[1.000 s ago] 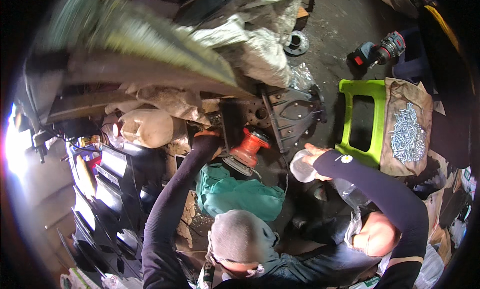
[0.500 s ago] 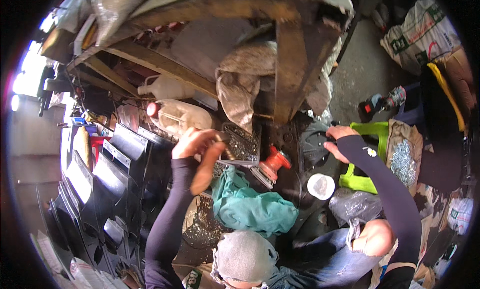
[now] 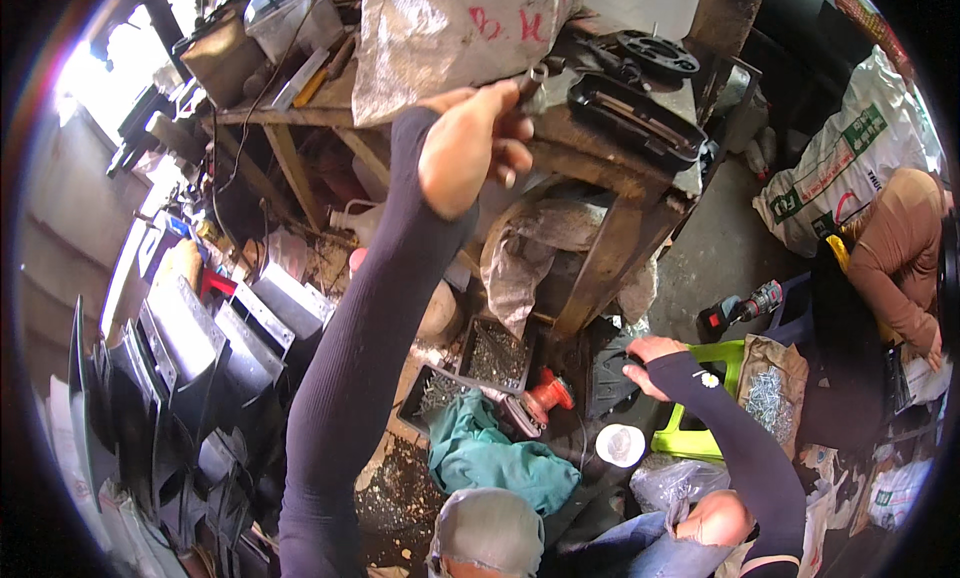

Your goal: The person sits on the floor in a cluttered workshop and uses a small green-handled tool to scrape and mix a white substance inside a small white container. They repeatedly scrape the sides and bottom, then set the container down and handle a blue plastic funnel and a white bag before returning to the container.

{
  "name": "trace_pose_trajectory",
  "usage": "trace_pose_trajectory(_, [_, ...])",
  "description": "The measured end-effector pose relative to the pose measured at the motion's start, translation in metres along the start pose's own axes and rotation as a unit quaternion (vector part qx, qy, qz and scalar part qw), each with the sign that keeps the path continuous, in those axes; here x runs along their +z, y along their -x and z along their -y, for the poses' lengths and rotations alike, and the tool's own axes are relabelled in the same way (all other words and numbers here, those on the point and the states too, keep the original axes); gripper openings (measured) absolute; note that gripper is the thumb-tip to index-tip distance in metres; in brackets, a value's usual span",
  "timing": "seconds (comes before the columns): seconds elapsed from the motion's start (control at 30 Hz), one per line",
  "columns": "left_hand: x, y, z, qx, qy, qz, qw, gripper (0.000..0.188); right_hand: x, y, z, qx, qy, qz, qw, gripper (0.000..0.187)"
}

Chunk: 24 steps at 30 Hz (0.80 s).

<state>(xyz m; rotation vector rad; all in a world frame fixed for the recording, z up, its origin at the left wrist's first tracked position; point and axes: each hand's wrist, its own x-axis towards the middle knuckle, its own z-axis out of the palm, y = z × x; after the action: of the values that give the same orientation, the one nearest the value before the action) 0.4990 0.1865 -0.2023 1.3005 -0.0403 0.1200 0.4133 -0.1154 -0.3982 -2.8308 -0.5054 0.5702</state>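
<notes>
My left hand is raised over the front of the wooden workbench, its fingers closed around a small dark metal cylindrical piece with a ring-like end. Most of that piece is hidden by the fingers. Lower right, my right hand grips the edge of a dark, flat-looking part standing on the floor. Beside it are a lime-green plastic stool and a white cup. A red-orange power tool lies left of the dark part.
On the bench are a pale sack and an open black case. Below stand trays of small hardware and a teal cloth. Black curved panels crowd the left. Another person's arm shows at right, near a cordless drill.
My left hand has moved up and away, from above the hardware trays to the bench, still with the metal piece. The view has tilted upward. My right hand stays at the dark part.
</notes>
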Motion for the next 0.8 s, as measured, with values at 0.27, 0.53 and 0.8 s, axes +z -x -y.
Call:
trace_pose_trajectory(0.27, [-0.002, -0.042, 0.004, 0.085, -0.422, -0.064, 0.9, 0.045, 0.006, -0.007, -0.01, 0.022, -0.015, -0.06, 0.998, 0.03])
trace_pose_trajectory(0.53, [-0.003, -0.046, 0.006, 0.165, -0.576, -0.231, 0.766, 0.041, 0.006, -0.014, -0.011, 0.017, -0.017, -0.08, 0.997, 0.027])
trace_pose_trajectory(0.8, [-0.02, -0.04, 0.018, 0.288, -0.555, -0.26, 0.736, 0.034, 0.001, -0.027, -0.058, 0.068, -0.035, -0.23, 0.97, 0.014])
